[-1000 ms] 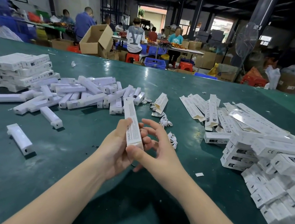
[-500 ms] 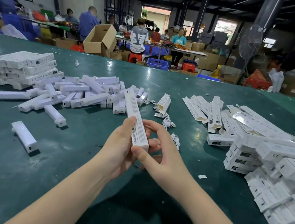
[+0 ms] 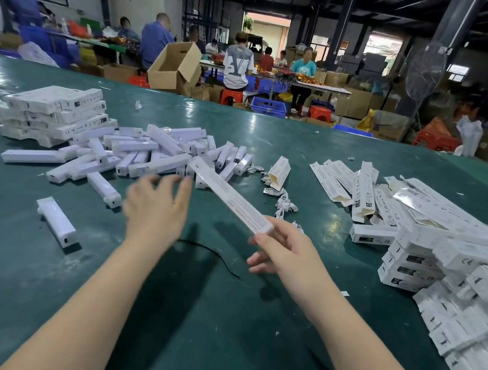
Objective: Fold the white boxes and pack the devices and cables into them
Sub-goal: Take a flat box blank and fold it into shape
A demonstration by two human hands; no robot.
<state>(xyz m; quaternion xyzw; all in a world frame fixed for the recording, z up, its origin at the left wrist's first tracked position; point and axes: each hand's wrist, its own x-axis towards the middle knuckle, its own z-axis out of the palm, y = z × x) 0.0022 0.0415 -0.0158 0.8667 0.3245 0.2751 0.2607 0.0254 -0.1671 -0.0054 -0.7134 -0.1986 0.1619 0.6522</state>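
A long white box (image 3: 230,197) is pinched at its near end by the right hand (image 3: 285,252), while the blurred left hand (image 3: 154,206), apparently empty with fingers spread, is held above the green desk (image 3: 225,316).

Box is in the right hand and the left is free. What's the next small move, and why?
Probably reach the left hand on to the pile of white devices and pick one up. It is open, holds nothing and hovers just short of that pile, while the right hand pinches the long white box by its near end, ready to be filled.
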